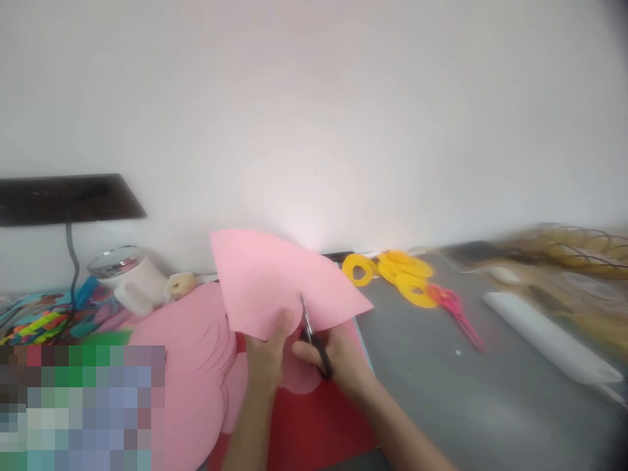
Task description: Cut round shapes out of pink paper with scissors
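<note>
A large sheet of pink paper (pixel 260 275) is held up in front of me. My left hand (pixel 269 350) is closed on its lower edge, thumb on the near face. My right hand (pixel 338 356) grips black-handled scissors (pixel 322 356), whose blades point up into a slit in the paper. Below the hands, more pink paper (pixel 299 378) lies on a red sheet (pixel 314 432). To the left of my left hand is a pile of rounded pink paper pieces (pixel 191 379).
Yellow paper rings (pixel 402 268) and pink scissors (pixel 456 314) lie on the grey table (pixel 422 386) at right, near a long white object (pixel 549 337). At back left stand a white mug (pixel 140 281) and colourful braided bands (pixel 49 314). A wall rises behind.
</note>
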Motion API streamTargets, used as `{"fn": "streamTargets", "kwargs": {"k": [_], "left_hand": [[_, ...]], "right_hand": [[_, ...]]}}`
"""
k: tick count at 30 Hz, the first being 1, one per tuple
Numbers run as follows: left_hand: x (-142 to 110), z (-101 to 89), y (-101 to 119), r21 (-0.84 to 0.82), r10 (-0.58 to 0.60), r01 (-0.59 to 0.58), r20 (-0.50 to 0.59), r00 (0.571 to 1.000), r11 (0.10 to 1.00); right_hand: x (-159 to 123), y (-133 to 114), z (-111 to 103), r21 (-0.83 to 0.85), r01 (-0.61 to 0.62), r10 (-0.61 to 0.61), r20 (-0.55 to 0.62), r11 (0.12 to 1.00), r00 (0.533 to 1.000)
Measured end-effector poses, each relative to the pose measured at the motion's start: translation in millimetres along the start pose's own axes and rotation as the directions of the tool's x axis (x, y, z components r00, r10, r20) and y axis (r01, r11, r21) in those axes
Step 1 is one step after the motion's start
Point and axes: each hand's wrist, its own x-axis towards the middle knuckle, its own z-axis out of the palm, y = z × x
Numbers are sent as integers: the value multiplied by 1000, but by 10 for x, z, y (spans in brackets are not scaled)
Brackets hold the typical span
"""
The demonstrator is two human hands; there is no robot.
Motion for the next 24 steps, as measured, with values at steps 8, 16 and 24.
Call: {"fn": "streamTargets", "kwargs": {"k": [8, 16, 24], "left_hand": [[-36, 26, -7, 56, 18, -17, -21, 1000, 998], [-61, 25, 13, 122, 50, -44, -48, 998, 992], [-35, 4, -11, 83, 11, -8, -38, 999, 996]], "right_hand": [[11, -28, 8, 56, 53, -54, 17, 997, 998], [14, 2, 3, 25, 23, -23, -6, 999, 1000], [15, -30, 6, -23, 56, -57, -30, 998, 998]]}}
